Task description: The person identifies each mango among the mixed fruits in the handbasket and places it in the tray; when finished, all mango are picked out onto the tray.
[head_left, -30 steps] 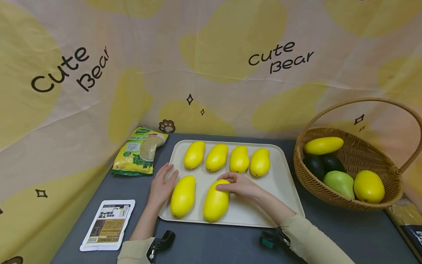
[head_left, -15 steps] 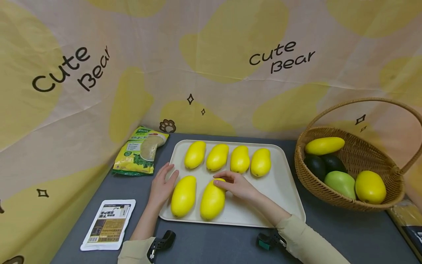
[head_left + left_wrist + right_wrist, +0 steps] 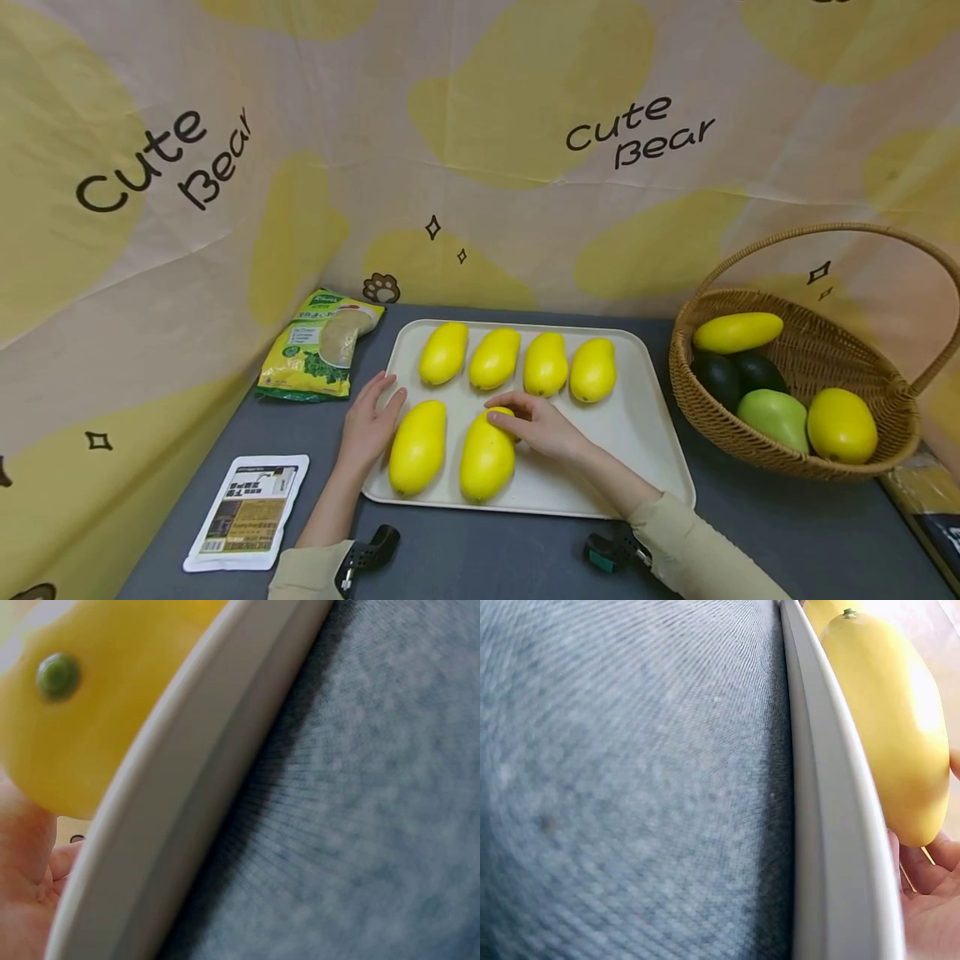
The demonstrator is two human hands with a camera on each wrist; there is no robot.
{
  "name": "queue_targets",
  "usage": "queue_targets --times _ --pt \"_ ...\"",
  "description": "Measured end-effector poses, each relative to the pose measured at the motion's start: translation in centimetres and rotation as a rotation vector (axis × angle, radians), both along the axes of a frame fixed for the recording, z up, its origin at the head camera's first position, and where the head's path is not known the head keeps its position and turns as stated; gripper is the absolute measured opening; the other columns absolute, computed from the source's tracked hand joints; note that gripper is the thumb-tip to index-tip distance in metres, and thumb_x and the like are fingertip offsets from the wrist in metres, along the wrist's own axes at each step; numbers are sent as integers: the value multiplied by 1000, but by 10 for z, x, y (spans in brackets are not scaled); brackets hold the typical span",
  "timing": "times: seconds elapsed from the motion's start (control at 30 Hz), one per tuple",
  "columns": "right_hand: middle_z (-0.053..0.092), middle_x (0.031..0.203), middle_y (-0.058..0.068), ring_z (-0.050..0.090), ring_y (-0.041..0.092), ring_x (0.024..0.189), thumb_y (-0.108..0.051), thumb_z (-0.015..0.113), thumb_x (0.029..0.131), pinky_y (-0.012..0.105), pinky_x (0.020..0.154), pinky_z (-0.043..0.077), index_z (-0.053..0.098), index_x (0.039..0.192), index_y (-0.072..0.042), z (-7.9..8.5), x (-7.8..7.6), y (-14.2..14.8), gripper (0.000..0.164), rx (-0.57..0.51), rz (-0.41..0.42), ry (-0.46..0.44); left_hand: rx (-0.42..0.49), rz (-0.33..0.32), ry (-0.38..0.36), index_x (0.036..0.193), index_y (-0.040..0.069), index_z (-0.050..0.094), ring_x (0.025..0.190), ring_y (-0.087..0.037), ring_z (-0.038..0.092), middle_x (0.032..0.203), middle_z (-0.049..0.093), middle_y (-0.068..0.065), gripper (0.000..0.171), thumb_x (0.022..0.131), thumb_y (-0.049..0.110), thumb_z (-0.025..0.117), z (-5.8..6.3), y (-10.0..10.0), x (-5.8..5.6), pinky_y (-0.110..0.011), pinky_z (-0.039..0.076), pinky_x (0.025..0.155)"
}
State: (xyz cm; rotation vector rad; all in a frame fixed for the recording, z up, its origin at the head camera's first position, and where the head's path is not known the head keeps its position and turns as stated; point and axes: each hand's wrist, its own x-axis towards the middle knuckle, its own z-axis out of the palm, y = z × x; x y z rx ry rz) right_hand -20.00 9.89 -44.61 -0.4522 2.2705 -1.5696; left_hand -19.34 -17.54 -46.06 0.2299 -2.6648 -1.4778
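Observation:
Several yellow mangoes lie on a cream tray (image 3: 645, 450), a row at the back and two in front. My right hand (image 3: 543, 425) holds the upper end of the front right mango (image 3: 487, 462), thumb on top and fingers behind it. In the right wrist view that mango (image 3: 896, 727) lies inside the tray rim (image 3: 840, 810), its stem end facing the near side. Beside the front left mango (image 3: 417, 450), my left hand (image 3: 369, 421) rests at the tray's left edge with its fingers extended. The left wrist view shows a mango (image 3: 97, 727) against part of that hand.
A wicker basket (image 3: 795, 467) on the right holds yellow fruits, dark green fruits and a light green fruit (image 3: 772, 419). Left of the tray lie a yellow-green food bag (image 3: 318, 346) and a white pouch (image 3: 246, 512). A printed cloth (image 3: 495, 167) hangs behind.
The front right mango has shifted slightly left and away from the tray's near edge, with my right hand moving along. The left hand stays in place.

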Motion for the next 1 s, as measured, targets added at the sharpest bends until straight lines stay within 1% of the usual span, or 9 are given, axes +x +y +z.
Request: queue_targets --times 0.23,0.4,0.57,0.67,0.77,0.87,0.93,1.0 --pt "64 104 4 55 17 78 -31 62 97 26 66 48 62 126 -6 0 1 2 38 -6 7 6 12 -1 6 143 6 48 144 -33 25 156 31 -11 51 101 35 52 0 1 0 -54 19 115" --pt "63 107 5 54 17 79 -28 61 98 28 66 49 60 128 -4 2 3 4 39 -24 20 11 10 -5 15 143 5 48 144 -33 25 156 31 -11 51 101 34 52 0 2 0 -53 20 115" --pt "63 109 6 54 18 82 -27 60 98 29 68 50 60 129 -4 2 5 4 39 -26 12 21 14 -9 29 142 4 49 143 -33 26 155 33 -12 51 100 33 53 -2 1 0 -53 22 114" --pt "64 112 6 57 18 87 -28 61 98 29 69 51 61 127 -6 3 6 4 37 -20 -33 42 18 -11 32 142 4 49 143 -33 26 155 33 -12 51 100 33 54 -2 1 0 -53 22 114" --pt "66 112 3 59 18 92 -27 63 96 28 69 51 66 120 -9 5 9 6 30 -20 -126 77 19 -10 24 142 5 48 144 -33 25 156 32 -12 51 100 34 53 -1 1 0 -53 23 114" --pt "68 107 1 59 19 93 -22 64 96 28 71 50 70 110 -12 8 12 11 19 -30 -217 122 19 -8 17 143 6 48 144 -33 25 156 31 -11 52 100 35 53 0 1 0 -54 24 114" --pt "68 104 3 60 22 92 -19 63 96 28 73 51 70 106 -10 13 14 16 16 -66 -237 130 20 -8 13 143 6 48 144 -33 25 156 31 -11 52 100 36 53 0 0 0 -54 25 113" --pt "69 103 5 61 26 94 -18 63 96 29 77 51 70 105 -7 18 15 22 16 -86 -230 132 19 -9 17 143 5 48 144 -33 25 156 31 -12 52 100 35 53 0 -1 1 -54 25 113"
